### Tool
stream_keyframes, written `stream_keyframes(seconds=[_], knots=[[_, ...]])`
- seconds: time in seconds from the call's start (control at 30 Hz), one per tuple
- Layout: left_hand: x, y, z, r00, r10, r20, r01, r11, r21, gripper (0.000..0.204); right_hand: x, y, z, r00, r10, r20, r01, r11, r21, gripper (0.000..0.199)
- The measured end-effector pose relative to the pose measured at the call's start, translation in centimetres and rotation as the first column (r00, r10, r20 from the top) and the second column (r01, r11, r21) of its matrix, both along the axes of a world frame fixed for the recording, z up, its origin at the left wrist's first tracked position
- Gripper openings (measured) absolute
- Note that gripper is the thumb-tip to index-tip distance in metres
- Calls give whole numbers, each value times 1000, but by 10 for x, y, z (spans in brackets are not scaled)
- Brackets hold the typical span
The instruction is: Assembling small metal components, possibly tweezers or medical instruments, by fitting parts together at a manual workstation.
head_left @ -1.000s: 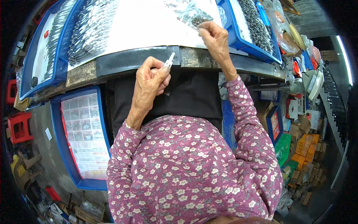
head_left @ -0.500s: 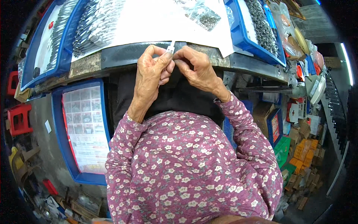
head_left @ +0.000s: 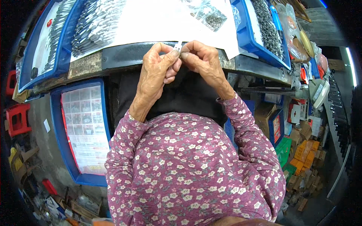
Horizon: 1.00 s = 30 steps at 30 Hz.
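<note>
Between thumb and fingers, my left hand [head_left: 160, 67] pinches a small, slim white piece [head_left: 178, 46] whose tip points away from me, just over the table's front edge. My right hand [head_left: 205, 64] meets it from the other side, thumb and forefinger pressed together at the piece. Whether a tiny part sits between those right fingertips is hidden. Beyond my hands, a small clear bag of tiny metal parts [head_left: 215, 22] lies on white paper [head_left: 151, 22]. To the left of the paper's middle, many slim white-and-grey pieces [head_left: 100, 26] are piled in rows.
At the table's left stands a blue tray [head_left: 63, 56] of slim grey pieces; at its right, another blue tray [head_left: 249, 41] holds small dark parts. Below on the left is a blue crate [head_left: 56, 124] with a printed sheet. Red stools [head_left: 18, 119] and orange boxes [head_left: 303, 154] flank me.
My right thumb and forefinger have closed in against the white piece beside my left fingertips. Both hands sit slightly farther right in the picture.
</note>
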<state>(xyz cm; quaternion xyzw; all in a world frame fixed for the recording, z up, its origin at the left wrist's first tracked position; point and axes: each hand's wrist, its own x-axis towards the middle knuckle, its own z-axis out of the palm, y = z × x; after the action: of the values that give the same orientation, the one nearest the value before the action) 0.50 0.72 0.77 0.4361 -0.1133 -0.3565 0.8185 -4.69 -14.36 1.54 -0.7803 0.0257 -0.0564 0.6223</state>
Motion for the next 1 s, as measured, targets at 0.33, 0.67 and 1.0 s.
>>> stream_keyframes(seconds=[0.33, 0.67, 1.0], knots=[[5, -2, 0, 979, 39, 198, -87, 968, 236, 10, 17, -8, -1, 994, -83, 70, 78, 994, 70, 9], [3, -7, 0, 869, 64, 491, -275, 887, 370, 11, 9, 2, 12, 923, -84, 375, 192, 946, -262, 11], [-4, -17, -1, 738, 63, 672, -426, 816, 391, 11, 11, 4, 8, 786, 48, 617, 339, 801, -493, 33]])
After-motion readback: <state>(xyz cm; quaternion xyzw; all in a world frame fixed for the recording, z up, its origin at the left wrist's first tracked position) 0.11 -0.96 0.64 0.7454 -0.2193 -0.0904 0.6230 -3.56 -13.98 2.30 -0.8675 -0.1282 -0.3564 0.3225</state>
